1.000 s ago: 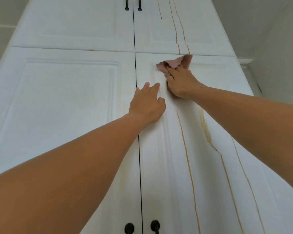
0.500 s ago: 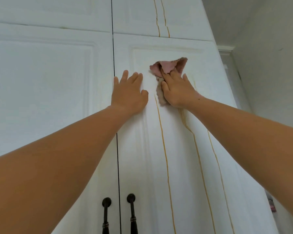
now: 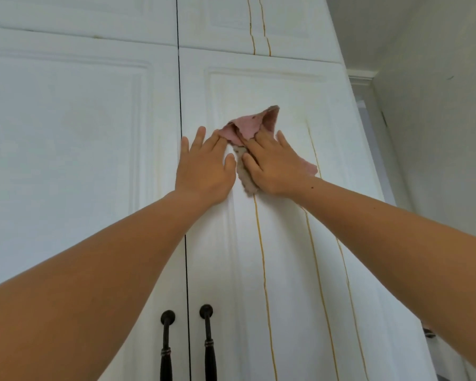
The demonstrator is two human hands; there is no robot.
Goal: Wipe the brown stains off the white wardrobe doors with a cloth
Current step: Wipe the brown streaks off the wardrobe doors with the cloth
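Cloth [image 3: 248, 125]: pressed to door [image 3: 286, 89] under flat, spread right grip [image 3: 275, 166]; left grip [image 3: 204, 171] flat, empty, just beside. Stains [image 3: 262, 243]: streaks below right grip. Hazard: unpinched, soiled cloth may slide free, smearing.

Two arms show, both bare from the lower edge of the view up to the wrists. The left forearm [image 3: 107, 270] is smooth and unmarked, broad close to the camera and tapering toward the wrist. The right forearm [image 3: 396, 243] tapers the same way and carries a small dark mole [image 3: 313, 186] just behind the wrist, with a fainter speck [image 3: 373, 207] further along. The left hand [image 3: 204, 171] and right hand [image 3: 275, 166] are bare too, with knuckles and tendons faintly ridged on their backs. The nails are too small to make out.
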